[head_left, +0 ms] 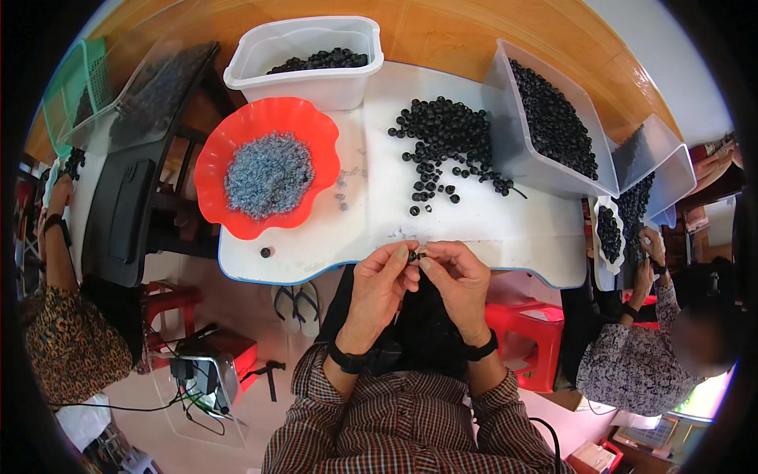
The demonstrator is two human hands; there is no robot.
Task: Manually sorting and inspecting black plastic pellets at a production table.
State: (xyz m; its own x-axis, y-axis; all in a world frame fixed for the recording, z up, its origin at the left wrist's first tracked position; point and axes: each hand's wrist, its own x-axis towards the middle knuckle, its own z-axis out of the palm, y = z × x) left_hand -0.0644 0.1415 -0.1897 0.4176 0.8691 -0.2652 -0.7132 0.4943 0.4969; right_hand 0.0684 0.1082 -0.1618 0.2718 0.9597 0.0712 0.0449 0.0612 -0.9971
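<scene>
My left hand point(377, 286) and my right hand point(459, 284) meet just over the near edge of the white table point(482, 237). Between their pinched fingertips is a small black round part point(414, 256), mostly covered by the fingers. Beyond them lies a loose pile of similar black parts point(450, 130), some scattered toward me. To the left, a red wavy-rimmed bowl point(325, 142) holds many small clear bluish plastic pieces point(268, 175). A few clear bits lie beside the bowl and near my fingertips. One lone black part point(265, 253) rests by the front-left edge.
A white tub point(304, 88) with black parts stands at the back. On the right, a translucent bin point(545, 172) is filled with them. Co-workers sit at left point(71, 340) and right point(632, 355). A red stool point(529, 336) and sandals point(297, 308) are below the table.
</scene>
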